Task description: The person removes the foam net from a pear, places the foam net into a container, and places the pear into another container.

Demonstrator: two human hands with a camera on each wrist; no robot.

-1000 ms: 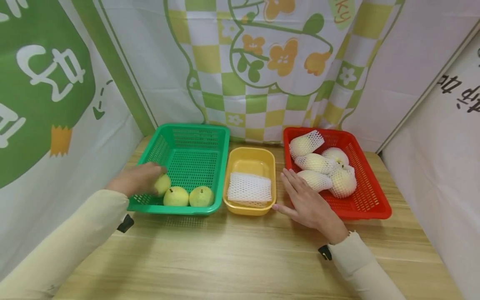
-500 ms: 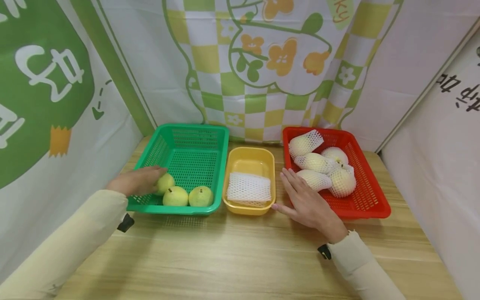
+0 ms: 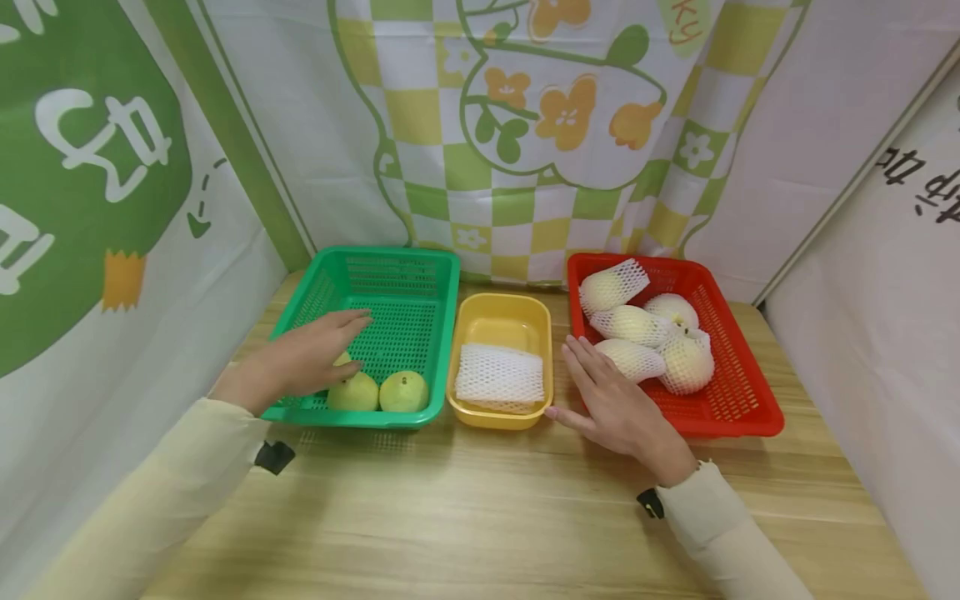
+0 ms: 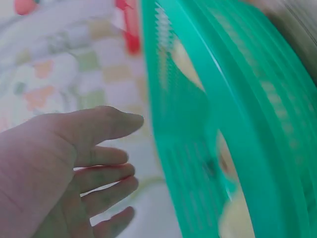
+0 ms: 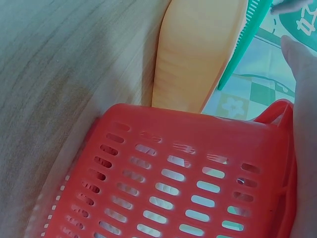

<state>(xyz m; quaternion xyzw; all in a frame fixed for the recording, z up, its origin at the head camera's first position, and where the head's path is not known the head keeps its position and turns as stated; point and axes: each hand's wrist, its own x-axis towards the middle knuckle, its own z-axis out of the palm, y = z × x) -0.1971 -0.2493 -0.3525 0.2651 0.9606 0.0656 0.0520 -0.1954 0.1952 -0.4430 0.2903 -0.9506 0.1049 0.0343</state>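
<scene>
My left hand hovers over the near left part of the green basket, fingers straight and nothing in its grasp. Under it lie yellow-green pears: one in full sight, another partly covered, a third mostly hidden by the hand. In the left wrist view the fingers are spread beside the basket wall. My right hand rests on the left rim of the red basket, fingers extended. Just beyond its fingers lies a pear in a white foam net.
Between the baskets stands a yellow tub holding a stack of white foam nets. More netted pears fill the red basket's left and middle. A checkered curtain hangs behind the wooden table, with printed walls on both sides.
My left hand has let go of the rear left pear, risen and moved right over the pears with fingers extended. The right hand has stayed in place.
</scene>
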